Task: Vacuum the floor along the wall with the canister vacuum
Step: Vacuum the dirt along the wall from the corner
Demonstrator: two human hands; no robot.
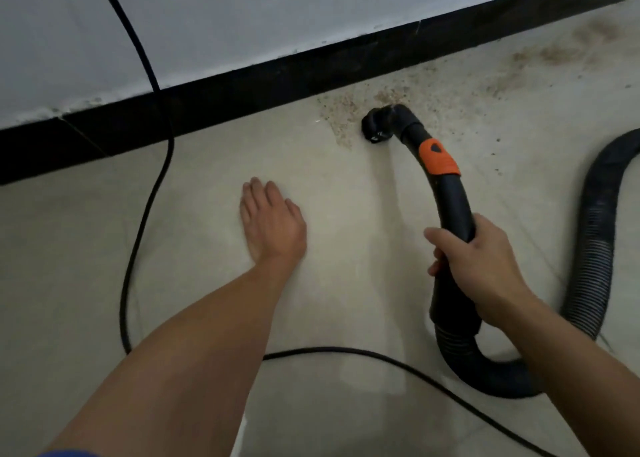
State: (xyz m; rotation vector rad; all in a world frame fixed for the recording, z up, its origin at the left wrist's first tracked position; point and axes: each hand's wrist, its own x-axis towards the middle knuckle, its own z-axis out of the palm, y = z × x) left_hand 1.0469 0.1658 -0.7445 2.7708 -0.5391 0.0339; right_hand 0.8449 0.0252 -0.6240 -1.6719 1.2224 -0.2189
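Grips tube (453, 207) in right hand (485, 269), steering nozzle (377, 125) into dust (341, 110) by skirting (242, 89), upper centre. Lays left hand (273, 221) flat on floor (207, 283), fingers together, likely as brace.

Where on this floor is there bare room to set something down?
Bare tile lies between the power cord and the left hand, below the baseboard; another clear strip runs between that hand and the vacuum handle. The right is crowded: the right hand, looping hose, and grit beside the nozzle.
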